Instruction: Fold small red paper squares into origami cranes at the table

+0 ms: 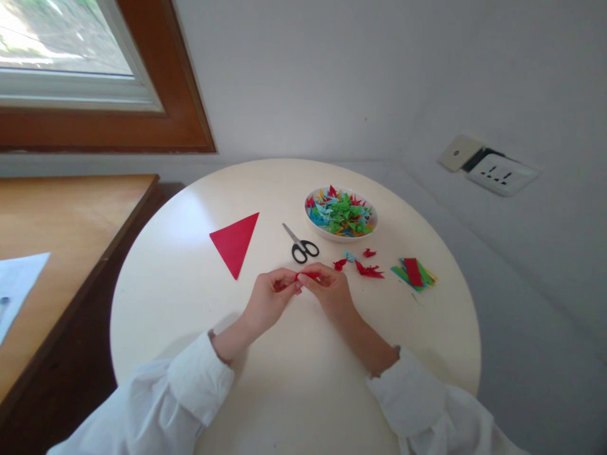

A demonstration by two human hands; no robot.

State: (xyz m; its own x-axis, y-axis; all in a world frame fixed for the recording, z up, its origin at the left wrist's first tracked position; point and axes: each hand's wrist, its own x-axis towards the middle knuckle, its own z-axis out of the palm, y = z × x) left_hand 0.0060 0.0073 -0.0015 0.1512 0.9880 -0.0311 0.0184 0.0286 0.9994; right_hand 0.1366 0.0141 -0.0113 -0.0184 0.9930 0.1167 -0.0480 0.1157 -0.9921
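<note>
Between my fingertips is a small piece of red paper [309, 275], mostly hidden by the fingers. My left hand [271, 294] pinches its left end, and my right hand [329, 287] pinches it from the right, the two hands nearly touching. Just beyond them lie scissors [300, 244] with black handles, blades pointing away to the left. A few small folded paper pieces, red [368, 270] and light blue [349, 255], rest close to my right hand. Off to the left of the hands lies a red paper triangle [236, 243], flat on the table.
A white oval dish [332, 236] full of colourful folded paper pieces stands at the back of the round white table [294, 392]. Coloured paper strips [414, 273] are stacked at right. A wooden desk [71, 215] with a white sheet [21, 278] stands left; walls border the table behind and right.
</note>
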